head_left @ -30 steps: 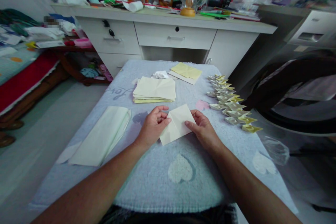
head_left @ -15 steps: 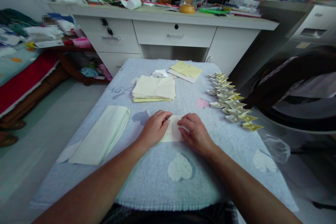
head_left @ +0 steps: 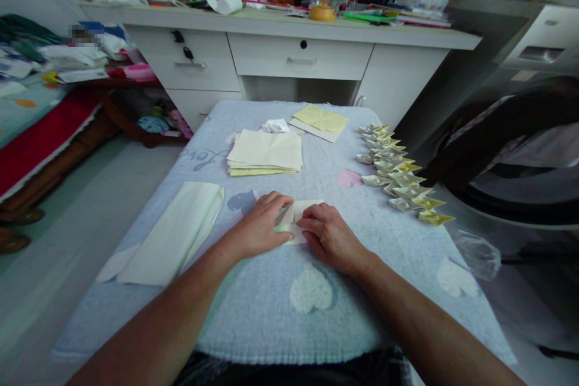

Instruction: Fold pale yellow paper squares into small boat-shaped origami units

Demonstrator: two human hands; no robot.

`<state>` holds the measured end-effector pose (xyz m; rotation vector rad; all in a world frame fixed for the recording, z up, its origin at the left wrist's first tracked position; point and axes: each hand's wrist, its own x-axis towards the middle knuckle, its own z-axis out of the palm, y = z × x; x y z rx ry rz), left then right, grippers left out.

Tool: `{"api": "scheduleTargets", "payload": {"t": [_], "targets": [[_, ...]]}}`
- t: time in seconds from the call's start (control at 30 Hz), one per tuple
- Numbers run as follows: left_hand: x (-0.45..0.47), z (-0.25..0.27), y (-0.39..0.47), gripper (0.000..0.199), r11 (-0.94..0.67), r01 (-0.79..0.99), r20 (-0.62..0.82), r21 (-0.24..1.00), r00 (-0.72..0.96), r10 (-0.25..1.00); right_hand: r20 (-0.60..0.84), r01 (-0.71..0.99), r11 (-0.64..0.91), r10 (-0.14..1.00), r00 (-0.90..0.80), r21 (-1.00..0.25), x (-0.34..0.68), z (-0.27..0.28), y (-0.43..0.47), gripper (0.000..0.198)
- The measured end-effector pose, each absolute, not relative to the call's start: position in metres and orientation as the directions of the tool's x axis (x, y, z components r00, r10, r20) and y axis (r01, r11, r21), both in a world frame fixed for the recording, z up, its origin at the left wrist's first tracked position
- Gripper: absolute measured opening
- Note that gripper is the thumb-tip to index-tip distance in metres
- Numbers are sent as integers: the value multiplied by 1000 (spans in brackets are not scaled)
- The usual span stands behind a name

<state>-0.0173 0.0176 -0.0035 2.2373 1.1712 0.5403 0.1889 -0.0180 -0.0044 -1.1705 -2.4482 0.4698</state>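
Observation:
A small cream sheet of paper (head_left: 298, 237) lies in front of me, its left part folded up into a raised flap. My left hand (head_left: 259, 228) holds that left side, thumb at the near edge and fingers at the far edge. From the right, my right hand (head_left: 329, 234) rests on the paper, its bent fingertips pressing near the middle by the flap. Beyond my hands sits a stack of cream and yellow paper (head_left: 265, 149). Several folded paper boats (head_left: 400, 178), white and yellow, stand in rows at the right.
A folded pale cloth or paper bundle (head_left: 174, 235) lies left on the blue table cover (head_left: 253, 313). Yellow and white sheets (head_left: 320, 119) and a crumpled white tissue (head_left: 275, 126) are at the back. Past the table stands a white desk (head_left: 301, 60); a washing machine (head_left: 538, 54) is at right.
My left hand has opened wider, thumb and fingers now apart, and the paper's left part has risen into a flap. My right hand has shifted slightly left on the paper.

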Motion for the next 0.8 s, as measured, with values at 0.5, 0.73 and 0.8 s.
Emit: {"api": "scheduleTargets", "payload": {"t": [0.5,0.73,0.8], "targets": [[-14,0,14,10,-458,703,75,544,503,861,132,756,520,848,-513,-399,183,-2,-16,38],[-12,1,12,11,-522,662,154,538,531,833,114,774,515,851,-512,-369,182,-2,-14,35],[-11,0,11,14,-526,656,157,541,536,830,108,777,511,854,-510,-368,182,-2,-14,36]]}}
